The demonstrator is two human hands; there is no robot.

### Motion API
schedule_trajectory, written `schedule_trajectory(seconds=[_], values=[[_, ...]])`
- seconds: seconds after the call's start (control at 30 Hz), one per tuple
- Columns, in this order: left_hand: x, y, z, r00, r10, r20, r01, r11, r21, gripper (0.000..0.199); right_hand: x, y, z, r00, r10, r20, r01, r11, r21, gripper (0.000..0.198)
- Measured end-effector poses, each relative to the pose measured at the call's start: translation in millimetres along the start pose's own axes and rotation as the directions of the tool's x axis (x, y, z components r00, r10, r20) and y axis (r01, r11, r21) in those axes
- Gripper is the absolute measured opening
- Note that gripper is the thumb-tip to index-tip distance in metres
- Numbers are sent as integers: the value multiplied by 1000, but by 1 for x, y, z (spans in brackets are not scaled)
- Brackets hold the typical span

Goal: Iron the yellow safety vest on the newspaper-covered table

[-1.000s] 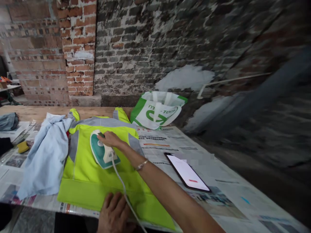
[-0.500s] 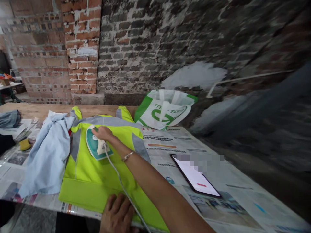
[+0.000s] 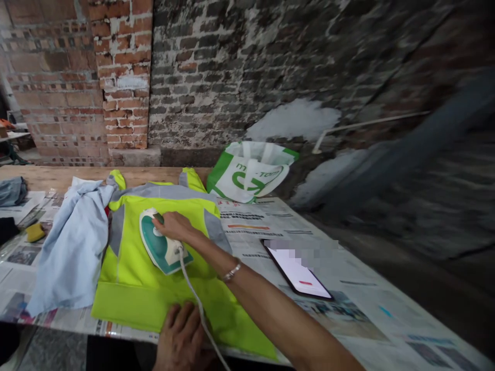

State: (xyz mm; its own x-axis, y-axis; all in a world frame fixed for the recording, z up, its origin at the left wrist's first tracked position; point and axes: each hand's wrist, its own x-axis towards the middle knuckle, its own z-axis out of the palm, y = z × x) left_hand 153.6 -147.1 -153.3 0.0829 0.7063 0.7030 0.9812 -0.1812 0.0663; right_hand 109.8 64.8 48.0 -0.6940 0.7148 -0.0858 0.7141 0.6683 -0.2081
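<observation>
A bright yellow-green sweatshirt [image 3: 143,304] with grey panels lies spread flat on the newspaper-covered table. My right hand [image 3: 176,226] is wrapped round the handle of a white and teal iron [image 3: 157,242], whose soleplate sits on the middle of the sweatshirt. From the iron's heel a pale cord [image 3: 195,296] runs down past my left hand [image 3: 181,330]. That hand rests on the near hem, fingers slightly bent and apart on the cloth; its thumb is hidden. Left of the sweatshirt, touching its side, lies a crumpled light blue garment [image 3: 75,247].
A white and green bag [image 3: 251,178] stands at the back against the brick wall. To the right, a phone [image 3: 297,273] lies on the newspaper [image 3: 371,304]. A yellow sponge-like block [image 3: 35,232] and dark cloths are at the far left.
The iron, in my right hand, has slid a little toward me and right over the sweatshirt. My left hand stays at the hem. The view has shifted slightly right.
</observation>
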Motion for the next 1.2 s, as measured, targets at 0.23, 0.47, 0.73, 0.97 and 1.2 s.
schedule_trajectory(seconds=[0.23,0.47,0.73,0.97,1.2], values=[[10,2,-12,1000,-11,-29,10,1000,-24,46,-28,39,0,996,88,-34,-89,995,-37,54],[2,-1,-6,999,-5,54,6,1000,-12,49,40,61,-17,953,292,-81,-289,956,48,55],[0,0,-3,1000,-24,18,24,999,-42,44,48,81,-14,942,325,-83,-322,945,55,54],[2,-3,-7,997,5,76,-3,1000,-31,45,-8,86,7,958,278,-73,-279,960,-3,58],[6,-9,-17,990,87,110,-91,995,33,48,5,85,-3,964,252,-81,-252,968,8,56]])
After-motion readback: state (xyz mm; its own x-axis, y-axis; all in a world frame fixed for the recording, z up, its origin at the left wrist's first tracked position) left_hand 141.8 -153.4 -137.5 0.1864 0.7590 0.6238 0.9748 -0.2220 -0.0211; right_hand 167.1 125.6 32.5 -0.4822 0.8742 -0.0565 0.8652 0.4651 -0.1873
